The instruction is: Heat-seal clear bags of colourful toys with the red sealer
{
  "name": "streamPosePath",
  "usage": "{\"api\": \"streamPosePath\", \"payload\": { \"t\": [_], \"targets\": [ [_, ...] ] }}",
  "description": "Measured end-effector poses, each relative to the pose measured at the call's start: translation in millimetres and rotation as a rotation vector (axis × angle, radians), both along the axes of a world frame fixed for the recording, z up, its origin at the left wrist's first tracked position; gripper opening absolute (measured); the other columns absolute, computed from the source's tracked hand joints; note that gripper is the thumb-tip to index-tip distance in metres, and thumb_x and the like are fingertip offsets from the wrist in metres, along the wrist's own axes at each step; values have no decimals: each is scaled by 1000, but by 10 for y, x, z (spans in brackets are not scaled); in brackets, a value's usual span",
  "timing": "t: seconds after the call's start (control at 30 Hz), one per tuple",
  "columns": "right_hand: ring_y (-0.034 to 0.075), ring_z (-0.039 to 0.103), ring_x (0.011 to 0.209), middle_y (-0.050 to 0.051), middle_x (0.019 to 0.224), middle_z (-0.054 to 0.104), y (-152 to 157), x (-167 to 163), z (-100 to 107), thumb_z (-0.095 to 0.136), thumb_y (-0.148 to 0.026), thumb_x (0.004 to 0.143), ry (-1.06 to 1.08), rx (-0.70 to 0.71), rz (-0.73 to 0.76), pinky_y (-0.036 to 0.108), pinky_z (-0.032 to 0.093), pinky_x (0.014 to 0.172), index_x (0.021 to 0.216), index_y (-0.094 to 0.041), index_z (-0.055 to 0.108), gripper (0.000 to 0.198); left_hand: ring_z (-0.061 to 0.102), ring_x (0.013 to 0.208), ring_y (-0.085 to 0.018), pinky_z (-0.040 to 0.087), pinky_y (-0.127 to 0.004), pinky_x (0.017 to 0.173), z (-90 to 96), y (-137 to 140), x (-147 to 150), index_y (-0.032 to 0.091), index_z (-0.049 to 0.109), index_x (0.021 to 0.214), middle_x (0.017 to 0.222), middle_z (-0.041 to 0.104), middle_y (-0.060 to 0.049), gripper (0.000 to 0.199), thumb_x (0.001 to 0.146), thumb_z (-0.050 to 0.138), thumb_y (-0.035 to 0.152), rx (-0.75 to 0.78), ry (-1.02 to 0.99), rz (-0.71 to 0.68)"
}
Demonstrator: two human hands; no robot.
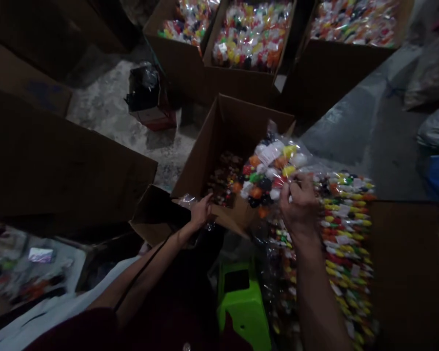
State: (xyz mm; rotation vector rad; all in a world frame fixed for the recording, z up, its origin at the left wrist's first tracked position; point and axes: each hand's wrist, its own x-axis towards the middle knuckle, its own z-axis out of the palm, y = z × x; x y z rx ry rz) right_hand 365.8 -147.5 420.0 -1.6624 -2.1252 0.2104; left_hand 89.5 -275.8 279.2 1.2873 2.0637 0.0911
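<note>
My right hand [299,197] is closed on the near side of a clear plastic bag [269,168] of small colourful pieces: white, orange, yellow, red, black and green. This bag hangs over the right side of an open cardboard box [256,106], and a pale label shows through its film. At the near left edge of that box, my left hand [201,210] has its fingers closed against the cardboard rim. Crumpled clear plastic [187,200] lies beside the left hand. Shiny, colourful contents [227,175] are visible low inside the box. Fine finger detail is dim.
Stacked packs [346,243] of colourful pieces stand at right. Boxes filled with similar packs [250,39] line the back. A bright green plastic stool [241,302] is below, a small dark-filled box [146,97] at back left, and a large cardboard panel [58,165] at left.
</note>
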Motion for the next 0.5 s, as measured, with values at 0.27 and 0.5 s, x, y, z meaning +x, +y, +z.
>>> {"api": "streamPosePath", "payload": {
  "t": [0.27, 0.5],
  "targets": [
    [20, 62, 84, 18, 121, 65, 2042, -850, -1622, 43, -9, 96, -323, -293, 341, 29, 38, 65, 111, -8, 68, 29, 75, 110, -25, 59, -33, 87, -563, -155, -195, 22, 61, 149, 137, 72, -7, 52, 100, 43, 17, -89, 142, -131],
    [22, 63, 92, 21, 132, 60, 2848, -1297, -2929, 44, 2, 87, -423, -390, 515, 31, 41, 71, 120, -5, 65, 40, 80, 89, -20, 64, -29, 76, -772, -454, -205, 35, 75, 125, 104, 82, -1, 46, 98, 42, 19, 274, 166, -118]
  ]
}}
